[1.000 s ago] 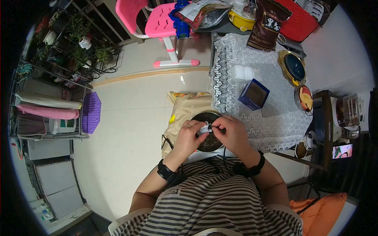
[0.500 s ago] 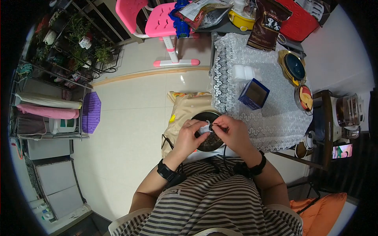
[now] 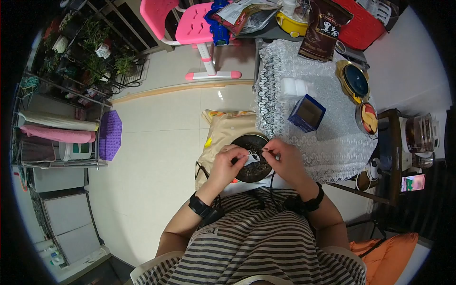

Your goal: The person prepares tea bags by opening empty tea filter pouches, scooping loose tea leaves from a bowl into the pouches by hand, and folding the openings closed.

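Note:
A round dark bowl (image 3: 252, 174) with dark loose bits in it rests on a cream bag (image 3: 237, 124) at my lap. Over its left side, my left hand (image 3: 229, 164) pinches a small white pouch (image 3: 252, 159) with a thin string at its top. My right hand (image 3: 284, 159) is over the bowl's right rim, thumb and forefinger pressed together; whatever they hold is too small to name. The two hands are apart, with the pouch between them.
On the lace-covered table (image 3: 332, 147) at the right are an open blue box (image 3: 308, 113), white wrapped pieces (image 3: 294, 87), a brown bag (image 3: 324, 31) and a bowl of fruit slices (image 3: 367, 118). A pink chair (image 3: 194, 26) stands ahead.
My right hand has moved slightly right, away from the pouch. The fingers of my left hand have drawn back a little, so more of the pouch and bowl shows.

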The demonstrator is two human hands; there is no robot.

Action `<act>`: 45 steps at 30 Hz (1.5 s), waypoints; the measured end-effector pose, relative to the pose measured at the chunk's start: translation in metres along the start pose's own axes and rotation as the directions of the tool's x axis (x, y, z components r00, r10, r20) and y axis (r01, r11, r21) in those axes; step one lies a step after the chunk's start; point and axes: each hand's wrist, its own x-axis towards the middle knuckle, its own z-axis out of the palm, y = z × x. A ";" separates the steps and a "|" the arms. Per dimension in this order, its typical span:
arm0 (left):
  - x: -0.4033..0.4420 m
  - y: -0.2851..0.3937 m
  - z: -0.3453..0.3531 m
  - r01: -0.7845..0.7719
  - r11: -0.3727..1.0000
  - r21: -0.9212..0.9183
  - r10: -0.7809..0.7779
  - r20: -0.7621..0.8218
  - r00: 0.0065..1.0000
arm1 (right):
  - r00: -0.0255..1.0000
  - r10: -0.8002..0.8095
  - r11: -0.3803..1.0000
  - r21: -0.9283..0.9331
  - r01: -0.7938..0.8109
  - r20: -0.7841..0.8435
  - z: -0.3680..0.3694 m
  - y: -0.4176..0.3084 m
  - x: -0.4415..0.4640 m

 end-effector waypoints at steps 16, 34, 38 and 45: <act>-0.008 -0.011 -0.006 0.225 0.920 -0.320 -0.227 0.031 0.973 | 0.976 -0.214 0.972 -0.091 0.216 0.034 0.006 -0.016 0.001; 0.009 0.007 -0.026 -0.201 0.978 -0.049 0.207 0.265 0.942 | 0.833 -0.526 0.796 -0.243 0.554 0.172 0.004 -0.034 0.004; 0.003 -0.003 -0.014 0.117 0.938 -0.326 0.024 0.397 0.918 | 0.845 -0.522 0.824 -0.184 0.535 0.117 0.005 -0.038 0.003; 0.008 0.003 -0.004 -0.116 0.982 -0.148 0.145 0.203 0.968 | 0.897 -0.421 0.870 -0.221 0.441 0.133 0.003 -0.034 0.001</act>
